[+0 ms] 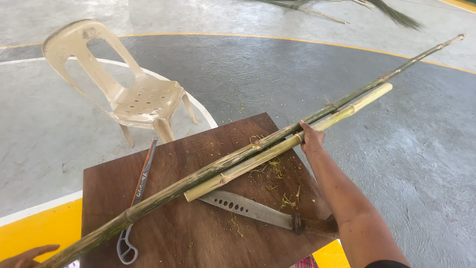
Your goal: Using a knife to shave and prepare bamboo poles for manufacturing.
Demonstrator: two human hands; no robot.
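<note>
Painted concrete floor [238, 74] all around; plastic chair [136, 97] stands empty beyond counter [178, 233].

We lay long green bamboo pole [208, 173] slantwise across counter, both ends overhanging. Shorter pale bamboo piece [267, 156] lies touching it on near side.

Our right hand [311, 139] clasps pale piece just past counter edge. Our left hand [27, 255] open, fingers spread beside green pole's butt, low in frame; contact unclear.

Big knife [248, 208] lies flat under pale piece; hand saw [141, 186] under green pole. Green shavings [275, 171] scattered.

Step, we judge: lining up pieces. Next move needs steady hold, tool within reach.
</note>
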